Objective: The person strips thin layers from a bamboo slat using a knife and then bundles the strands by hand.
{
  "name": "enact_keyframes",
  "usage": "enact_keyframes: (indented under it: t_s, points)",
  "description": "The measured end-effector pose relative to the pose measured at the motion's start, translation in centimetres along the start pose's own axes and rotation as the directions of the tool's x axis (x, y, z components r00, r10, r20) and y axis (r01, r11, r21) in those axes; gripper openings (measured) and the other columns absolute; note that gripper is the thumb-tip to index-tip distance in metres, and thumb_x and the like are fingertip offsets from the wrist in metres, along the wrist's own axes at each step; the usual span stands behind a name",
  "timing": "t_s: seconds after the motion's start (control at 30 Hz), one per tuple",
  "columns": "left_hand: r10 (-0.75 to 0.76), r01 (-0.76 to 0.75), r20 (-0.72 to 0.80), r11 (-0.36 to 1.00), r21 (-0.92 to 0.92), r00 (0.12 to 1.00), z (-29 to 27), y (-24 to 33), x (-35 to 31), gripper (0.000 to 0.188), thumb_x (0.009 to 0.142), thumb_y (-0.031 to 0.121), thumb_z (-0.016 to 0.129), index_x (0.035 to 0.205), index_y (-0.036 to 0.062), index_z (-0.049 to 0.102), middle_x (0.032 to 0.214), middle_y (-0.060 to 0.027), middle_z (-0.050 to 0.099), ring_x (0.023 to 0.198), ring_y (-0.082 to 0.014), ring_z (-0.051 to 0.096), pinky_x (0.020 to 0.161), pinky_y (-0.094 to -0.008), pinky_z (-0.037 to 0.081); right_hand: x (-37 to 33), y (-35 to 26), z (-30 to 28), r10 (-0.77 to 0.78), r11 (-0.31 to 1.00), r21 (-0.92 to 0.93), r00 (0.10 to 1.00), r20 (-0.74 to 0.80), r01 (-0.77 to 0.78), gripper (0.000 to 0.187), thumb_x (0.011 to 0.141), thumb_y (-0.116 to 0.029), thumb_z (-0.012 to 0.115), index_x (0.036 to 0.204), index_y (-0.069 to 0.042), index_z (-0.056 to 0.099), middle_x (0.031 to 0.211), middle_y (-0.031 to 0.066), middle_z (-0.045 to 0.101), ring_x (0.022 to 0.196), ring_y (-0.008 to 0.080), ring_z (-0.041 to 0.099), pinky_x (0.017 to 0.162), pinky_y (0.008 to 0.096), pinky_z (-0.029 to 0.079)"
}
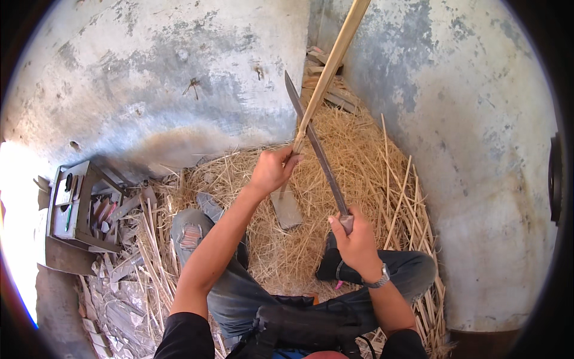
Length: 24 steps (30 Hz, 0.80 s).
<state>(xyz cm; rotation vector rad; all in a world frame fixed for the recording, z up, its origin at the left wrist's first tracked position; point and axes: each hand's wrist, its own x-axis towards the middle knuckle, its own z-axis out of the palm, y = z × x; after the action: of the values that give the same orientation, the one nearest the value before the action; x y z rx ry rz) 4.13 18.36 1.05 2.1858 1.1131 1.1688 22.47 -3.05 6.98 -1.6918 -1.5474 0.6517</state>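
My left hand (274, 171) is closed around the lower end of a long pale bamboo strip (332, 63), which slants up and to the right out of the picture. In my right hand (357, 238) is the handle of a long knife (326, 169), its dark narrow blade pointing up and to the left. Blade and strip cross a little above my left hand. Whether the edge bites into the strip I cannot tell. Below the crossing, a flat grey block (286, 209) lies on the shavings between my legs.
Pale shavings (359, 149) cover the floor around my crossed legs. Thin split strips (412, 221) lie along the right wall (490, 179). At the left stands a small wooden box stand (75, 206) with tools, beside scattered scraps (122, 299). Wood pieces (341, 99) are piled in the far corner.
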Motion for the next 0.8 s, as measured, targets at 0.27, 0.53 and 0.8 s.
enact_keyframes:
  t_s: [0.27, 0.53, 0.8]
  points:
    - [-0.098, 0.120, -0.168, 0.985, 0.125, 0.981, -4.5, -2.7, 0.2, 0.030, 0.088, 0.009, 0.061, 0.113, -0.0007, 0.074, 0.095, -0.0242, 0.076, 0.089, -0.0333, 0.077, 0.084, -0.0389, 0.060, -0.1, 5.9, 7.7, 0.011, 1.000, -0.015, 1.000, -0.010, -0.011, 0.033, 0.098, -0.023, 0.070, 0.107, 0.006, 0.058, 0.066, 0.0193, 0.064, 0.061, 0.0358, 0.067, 0.057, 0.0423, 0.050]
    - [0.160, -0.229, -0.240, 0.928, -0.295, 0.958, -8.1, 5.9, 6.3, 0.031, 0.098, 0.016, 0.067, 0.122, -0.0029, 0.070, 0.094, -0.0183, 0.078, 0.085, -0.0267, 0.078, 0.082, -0.0371, 0.060, 1.1, 6.0, 6.5, 0.021, 1.000, 0.007, 1.000, 0.011, -0.021, 0.031, 0.099, -0.022, 0.069, 0.110, 0.005, 0.058, 0.067, 0.0148, 0.064, 0.057, 0.0293, 0.064, 0.057, 0.0400, 0.050]
    - [0.239, -0.241, -0.184, 0.970, 0.008, 0.954, -6.4, 6.0, 8.5, 0.015, 0.095, 0.016, 0.075, 0.100, 0.0015, 0.074, 0.086, -0.0155, 0.078, 0.084, -0.0244, 0.079, 0.068, -0.0319, 0.059, 2.5, 3.9, 1.4, 0.444, 0.608, 0.498, 0.785, 0.433, -0.618, 0.032, 0.101, -0.027, 0.068, 0.102, 0.003, 0.059, 0.060, 0.0012, 0.055, 0.048, 0.0108, 0.049, 0.048, 0.0319, 0.042]
